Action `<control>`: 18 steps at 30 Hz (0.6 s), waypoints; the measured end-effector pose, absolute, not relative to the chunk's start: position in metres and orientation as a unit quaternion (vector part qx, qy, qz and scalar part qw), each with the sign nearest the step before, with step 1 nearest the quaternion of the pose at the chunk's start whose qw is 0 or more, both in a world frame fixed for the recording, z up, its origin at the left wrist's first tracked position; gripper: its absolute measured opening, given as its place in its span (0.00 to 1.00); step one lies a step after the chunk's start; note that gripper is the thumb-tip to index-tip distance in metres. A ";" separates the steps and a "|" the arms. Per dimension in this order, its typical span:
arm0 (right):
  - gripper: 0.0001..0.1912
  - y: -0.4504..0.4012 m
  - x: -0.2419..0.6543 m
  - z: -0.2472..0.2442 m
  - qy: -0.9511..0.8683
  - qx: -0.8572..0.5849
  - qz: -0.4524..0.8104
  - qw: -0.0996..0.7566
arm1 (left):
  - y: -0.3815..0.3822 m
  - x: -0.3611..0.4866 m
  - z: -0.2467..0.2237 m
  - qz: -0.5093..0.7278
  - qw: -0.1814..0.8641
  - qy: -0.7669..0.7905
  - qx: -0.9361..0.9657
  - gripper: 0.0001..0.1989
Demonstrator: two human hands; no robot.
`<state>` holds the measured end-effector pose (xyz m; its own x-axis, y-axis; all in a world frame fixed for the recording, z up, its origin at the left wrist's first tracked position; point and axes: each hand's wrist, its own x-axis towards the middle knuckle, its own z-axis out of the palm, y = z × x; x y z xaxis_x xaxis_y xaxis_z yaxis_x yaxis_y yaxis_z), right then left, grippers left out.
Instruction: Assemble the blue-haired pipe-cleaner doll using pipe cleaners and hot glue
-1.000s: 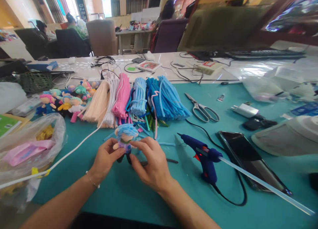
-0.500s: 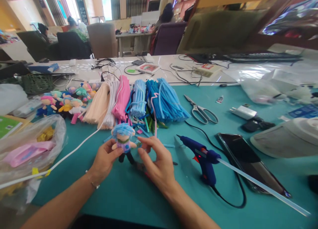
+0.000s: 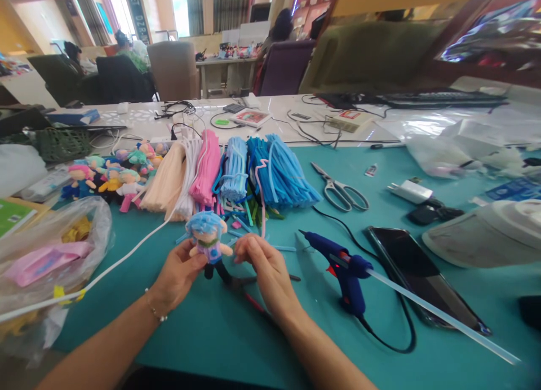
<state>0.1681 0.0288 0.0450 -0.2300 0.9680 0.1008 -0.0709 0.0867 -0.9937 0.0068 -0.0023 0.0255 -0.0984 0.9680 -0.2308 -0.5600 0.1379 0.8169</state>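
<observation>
My left hand pinches a small doll made of pipe cleaners, with blue hair, a lilac top and black legs, holding it upright over the green mat. My right hand is just right of the doll's arm, thumb and fingertips drawn together; whether they grip anything is hidden. Pliers with red handles lie on the mat below, partly covered by my right hand and wrist. Further right a blue glue gun rests on its side, a clear glue stick sticking out of its back.
Pipe cleaner bundles lie ahead, with finished dolls left of them. Scissors, a phone and a white charger are on the right. A plastic bag and white cable occupy the left. People sit further back.
The fingers of my right hand have gone from spread apart to drawn together beside the doll. The doll has turned slightly in my left hand, and more of the pliers shows.
</observation>
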 end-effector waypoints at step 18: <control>0.23 0.022 0.149 0.036 -0.468 -0.390 0.684 0.401 | -0.014 0.002 0.018 0.664 0.305 0.505 0.460 0.05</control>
<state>0.1493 0.0222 0.0357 -0.3749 0.9134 -0.1587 -0.1831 -0.2407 -0.9532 0.0016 -0.0138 0.0183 -0.3920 0.8686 0.3030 0.0594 -0.3047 0.9506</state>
